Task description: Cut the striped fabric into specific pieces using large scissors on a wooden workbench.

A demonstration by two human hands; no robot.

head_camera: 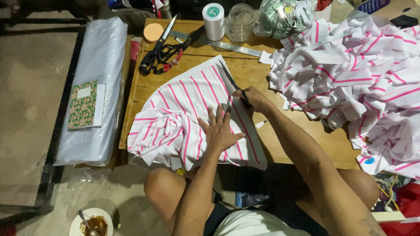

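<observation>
Low wooden desk [302, 144], plank top, standing on a bare concrete floor [30, 65]; the person sits at its near edge, knees just under it.

Pink-striped white cloth [183, 113] lies on the desk's centre-left, its left part bunched and hanging over the near edge. Left hand [220, 131] lies flat on the cloth, fingers spread. Right hand [253, 99] is at the cloth's right edge, fingers pinched round a thin dark pen-like tool [232, 81] whose tip rests on the cloth.

Far side of the desk: black-handled shears [159, 52], a second pair with red on its handles [181, 46], a metal ruler [218, 43], a spool of white thread [213, 19], a glass jar [240, 22], a round peach-coloured disc [153, 32]. A heap of striped cut pieces [358, 74] covers the right end.

Left of the desk: a plastic-wrapped fabric roll [98, 87] with a green patterned notebook [83, 105] on top. On the floor, a bowl with spoon [91, 225].

Unclear: exact kind of tool; heap is cut off at the right edge; the clear bag [284, 15] at the far edge holds contents not legible; the desk surface under the cloth is hidden.
</observation>
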